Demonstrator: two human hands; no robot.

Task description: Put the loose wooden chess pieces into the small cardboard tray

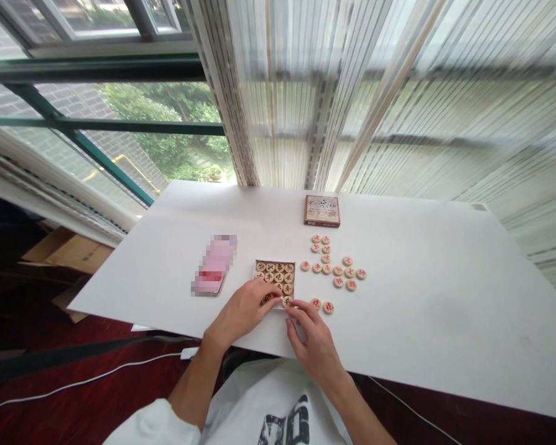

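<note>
A shallow square box holds rows of round wooden xiangqi pieces with dark characters. My left hand reaches over its left and front part, thumb and forefinger drawn together at the tips; whatever may be between them is hidden. Just right of those fingertips, a dark-lettered piece lies in the front right corner. My right hand is at that corner from the right, its forefinger tip beside the piece and its thumb held apart below. Two red-lettered pieces, one close to my right fingers and another, lie on the table.
Several red-lettered pieces are scattered right of the box on the white table. Behind them lies a printed box lid. A pink phone, blurred, rests at the left. Curtains hang behind the far edge.
</note>
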